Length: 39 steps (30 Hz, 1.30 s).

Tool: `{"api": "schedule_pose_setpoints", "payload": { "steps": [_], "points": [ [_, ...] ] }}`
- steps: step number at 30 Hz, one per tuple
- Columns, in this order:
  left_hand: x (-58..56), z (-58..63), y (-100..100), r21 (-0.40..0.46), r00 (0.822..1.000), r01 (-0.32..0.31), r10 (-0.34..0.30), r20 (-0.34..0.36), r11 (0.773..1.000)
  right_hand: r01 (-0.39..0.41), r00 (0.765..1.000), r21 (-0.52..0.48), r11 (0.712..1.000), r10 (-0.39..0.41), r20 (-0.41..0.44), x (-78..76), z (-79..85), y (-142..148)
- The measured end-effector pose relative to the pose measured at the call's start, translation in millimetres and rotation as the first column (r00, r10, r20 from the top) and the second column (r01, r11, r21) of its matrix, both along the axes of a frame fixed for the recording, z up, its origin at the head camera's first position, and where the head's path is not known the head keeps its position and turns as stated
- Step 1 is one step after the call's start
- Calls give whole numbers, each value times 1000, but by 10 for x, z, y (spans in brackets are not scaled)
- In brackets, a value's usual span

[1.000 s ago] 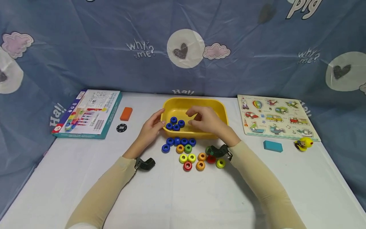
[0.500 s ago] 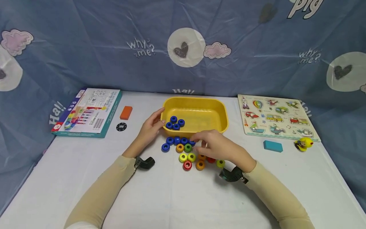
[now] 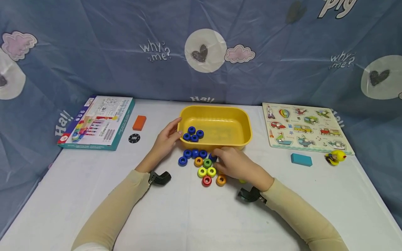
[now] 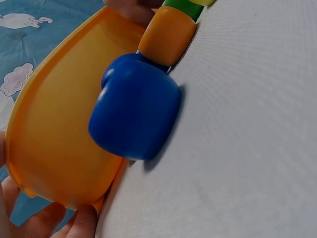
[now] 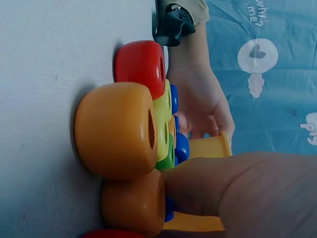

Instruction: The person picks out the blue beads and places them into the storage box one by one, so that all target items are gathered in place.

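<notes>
A yellow plastic tub (image 3: 216,144) stands at the table's middle, with several blue beads (image 3: 191,134) in its left end. My left hand (image 3: 164,139) grips the tub's left end, thumb at the rim; its fingers (image 4: 44,220) show against the wall. In front of the tub my right hand (image 3: 235,164) pinches a blue bead (image 3: 213,158) at the right end of a blue row (image 3: 195,153). Close by lie orange (image 3: 198,161), green (image 3: 207,163), yellow (image 3: 202,172) and red beads (image 3: 206,181). My right hand covers more beads.
At left are a toy box (image 3: 97,122), an orange block (image 3: 139,123) and a black round chip (image 3: 134,138). A wooden picture puzzle (image 3: 307,129), a teal block (image 3: 301,159) and a yellow duck figure (image 3: 335,157) lie at right. A blue curtain (image 3: 125,69) hangs behind.
My right hand has come out of the tub toward me, down to the bead row, and its fingers have closed about a blue bead. My left hand has stayed on the tub.
</notes>
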State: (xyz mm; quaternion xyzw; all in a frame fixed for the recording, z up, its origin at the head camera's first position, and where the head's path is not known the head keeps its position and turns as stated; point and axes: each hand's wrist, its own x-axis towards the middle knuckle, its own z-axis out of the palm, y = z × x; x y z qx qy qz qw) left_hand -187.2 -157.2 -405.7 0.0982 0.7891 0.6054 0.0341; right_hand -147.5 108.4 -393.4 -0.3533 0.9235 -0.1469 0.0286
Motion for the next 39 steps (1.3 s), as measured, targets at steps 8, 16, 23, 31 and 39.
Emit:
{"api": "schedule_pose_setpoints", "payload": {
  "steps": [8, 16, 23, 31, 39],
  "points": [
    [-4, 3, 7, -1, 1000, 6, -6, -4, 1000, 15, 1000, -8, 1000, -15, 14, -21, -28, 16],
    [2, 4, 18, -23, 1000, 6, -7, -3, 1000, 43, 999, -16, 999, -43, 25, -7, -24, 6],
    [-70, -100, -18, -30, 1000, -1, 1, -11, 1000, 23, 999, -51, 998, -22, 31, -16, 12, -6],
    [-162, -314, -70, -20, 999, -21, 20, -35, 1000, 0, 990, -168, 986, 23, 136, -71, 312, 42],
    [-45, -87, -18, -15, 1000, -11, 11, -5, 1000, 75, 992, -290, 954, -43, 116, -387, 738, 79]
  ]
}}
